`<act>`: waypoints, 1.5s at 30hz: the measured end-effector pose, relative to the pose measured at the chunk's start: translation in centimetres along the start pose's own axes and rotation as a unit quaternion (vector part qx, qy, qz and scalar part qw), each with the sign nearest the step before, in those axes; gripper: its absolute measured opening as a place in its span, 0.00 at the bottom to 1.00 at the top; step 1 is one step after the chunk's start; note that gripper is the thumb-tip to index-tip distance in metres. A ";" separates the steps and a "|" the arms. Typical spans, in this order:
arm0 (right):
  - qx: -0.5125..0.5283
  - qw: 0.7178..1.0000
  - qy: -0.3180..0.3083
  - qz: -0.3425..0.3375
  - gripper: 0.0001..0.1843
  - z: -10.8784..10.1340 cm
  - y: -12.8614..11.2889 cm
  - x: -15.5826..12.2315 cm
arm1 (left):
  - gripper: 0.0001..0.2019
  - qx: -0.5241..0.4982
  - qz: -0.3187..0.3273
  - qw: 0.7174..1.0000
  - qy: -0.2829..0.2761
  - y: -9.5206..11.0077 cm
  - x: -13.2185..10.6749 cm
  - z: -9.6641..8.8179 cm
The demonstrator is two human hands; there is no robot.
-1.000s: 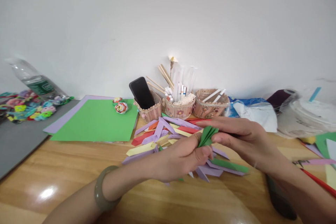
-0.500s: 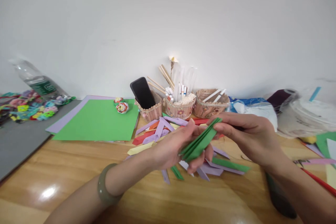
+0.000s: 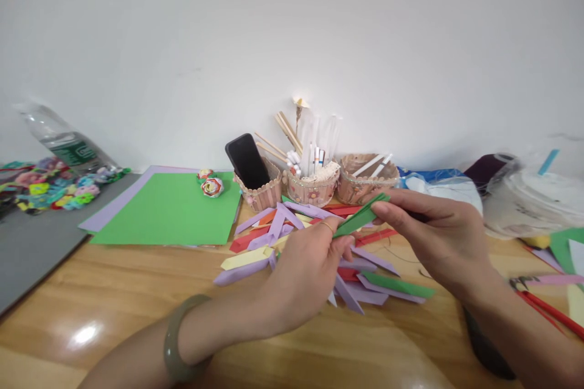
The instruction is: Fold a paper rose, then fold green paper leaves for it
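Both my hands hold one bundle of folded green paper strips (image 3: 360,219) above a wooden table (image 3: 114,310). My left hand (image 3: 305,273), with a grey-green bangle on its wrist, pinches the bundle's lower left end. My right hand (image 3: 433,234) pinches the upper right end between thumb and fingers. The bundle slants up to the right and looks thin, edge-on. Under the hands lies a heap of folded strips (image 3: 283,228) in purple, red, yellow and green.
A green sheet (image 3: 168,209) on a purple one lies at the left, with a small paper flower (image 3: 212,186). A phone (image 3: 246,161) leans in one of three little baskets (image 3: 312,185) by the wall. A plastic bottle (image 3: 64,140) and colourful paper pieces sit far left; bags and cups far right.
The green bundle went from fanned out to flat and edge-on, and rose slightly. My left hand turned so its back faces me, uncovering more strips on the table.
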State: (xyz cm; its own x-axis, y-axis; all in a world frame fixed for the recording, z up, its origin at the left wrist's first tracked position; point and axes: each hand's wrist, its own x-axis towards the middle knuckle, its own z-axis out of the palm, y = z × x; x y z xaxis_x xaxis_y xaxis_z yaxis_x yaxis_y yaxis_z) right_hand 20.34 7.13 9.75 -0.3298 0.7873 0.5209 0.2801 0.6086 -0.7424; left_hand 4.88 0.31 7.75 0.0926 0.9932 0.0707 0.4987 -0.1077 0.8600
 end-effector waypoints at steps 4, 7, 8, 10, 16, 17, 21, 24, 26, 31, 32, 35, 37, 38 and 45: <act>0.008 1.000 -0.009 0.000 0.05 0.0 -0.2 -0.1 | 0.11 -0.072 -0.006 0.997 -0.027 0.1 0.0 -0.1; 0.006 1.000 -0.006 0.000 0.06 -0.1 -0.2 -0.1 | 0.09 -0.184 -0.033 0.981 -0.058 0.4 0.0 -0.2; 0.005 1.000 -0.004 0.001 0.06 -0.1 -0.1 -0.1 | 0.10 -0.226 -0.043 0.971 -0.069 0.4 0.0 -0.2; 0.005 1.000 -0.002 0.008 0.06 -0.2 0.0 0.0 | 0.11 -0.288 -0.048 0.952 -0.087 0.3 0.1 -0.1; -0.001 0.997 -0.049 0.056 0.11 -0.3 0.2 0.4 | 0.13 -0.235 -0.047 0.969 -0.062 -0.7 0.1 0.6; -0.016 0.996 -0.067 0.061 0.12 -0.3 0.2 0.5 | 0.13 -0.222 -0.052 0.972 -0.055 -1.0 0.2 0.8; -0.127 0.982 -0.131 0.055 0.25 -0.8 0.7 0.6 | 0.13 -0.216 -0.073 0.973 -0.025 -2.5 1.2 1.5; -0.218 0.969 -0.116 0.029 0.26 -1.3 0.4 0.3 | 0.13 -0.227 -0.080 0.970 -0.007 -3.4 1.8 1.9; -0.245 0.963 -0.113 0.010 0.18 -1.4 -0.1 0.1 | 0.13 -0.230 -0.079 0.970 0.003 -3.7 1.9 2.2; -0.237 0.963 -0.127 -0.017 0.16 -0.6 -1.1 -0.3 | 0.13 -0.219 -0.096 0.971 0.011 -3.5 1.7 2.3; -0.236 0.962 -0.134 -0.019 0.15 -0.3 -1.1 -0.4 | 0.14 -0.217 -0.096 0.971 0.014 -3.4 1.7 2.2; -0.241 0.955 -0.171 -0.023 0.13 0.5 -0.9 -0.6 | 0.13 -0.231 -0.081 0.969 0.026 -2.9 1.6 1.9; -0.220 0.961 -0.166 -0.002 0.13 0.7 -0.8 -0.6 | 0.12 -0.250 -0.070 0.965 0.030 -2.7 1.7 1.7; -0.191 0.971 -0.147 0.017 0.13 0.7 -0.8 -0.6 | 0.12 -0.259 -0.068 0.963 0.027 -2.6 1.7 1.6; -0.151 0.987 0.061 -0.008 0.09 0.1 -0.9 -0.7 | 0.11 -0.239 -0.088 0.967 -0.027 -3.1 1.7 2.2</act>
State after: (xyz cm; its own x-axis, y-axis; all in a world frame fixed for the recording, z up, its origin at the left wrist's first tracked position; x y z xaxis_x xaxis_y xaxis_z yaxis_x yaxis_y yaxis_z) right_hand 20.19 6.06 10.00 -0.2308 0.7718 0.5925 0.5370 0.6088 -0.5839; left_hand 5.40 2.23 4.10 0.0941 0.9892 -0.1128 0.0559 0.1079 0.9926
